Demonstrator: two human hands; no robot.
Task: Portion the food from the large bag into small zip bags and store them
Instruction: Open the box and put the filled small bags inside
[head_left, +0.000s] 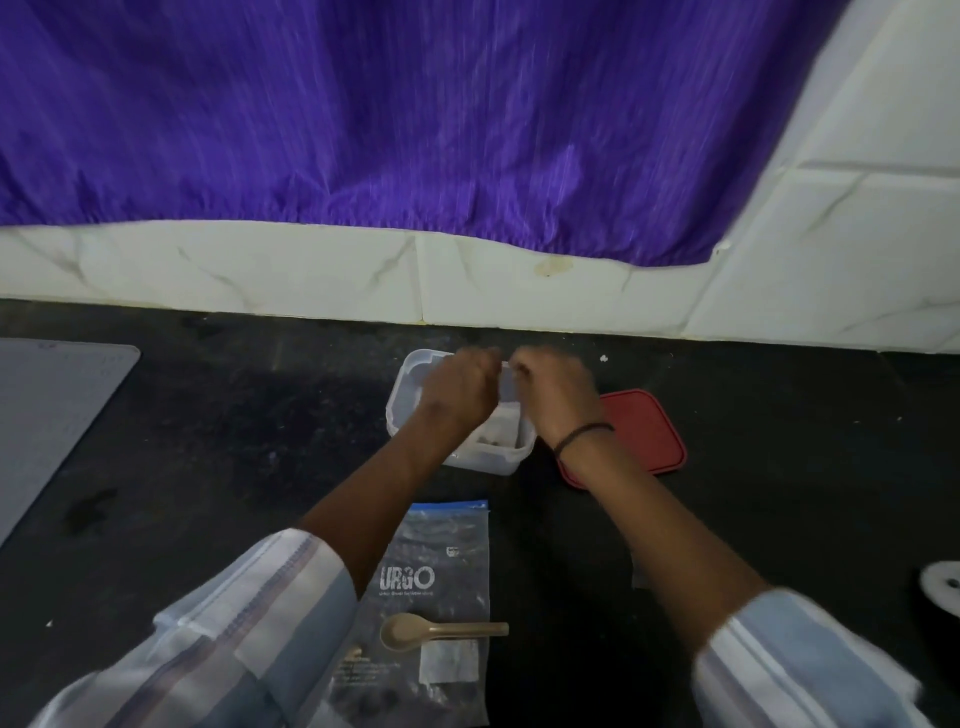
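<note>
- Both hands' grip meets over the clear tub: left hand and right hand pinch a small zip bag hanging into it, lengthwise toward the person.
- Large bag lies nearer, spoon across it.

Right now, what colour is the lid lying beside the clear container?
Red lid, seen best in the head view.
</note>
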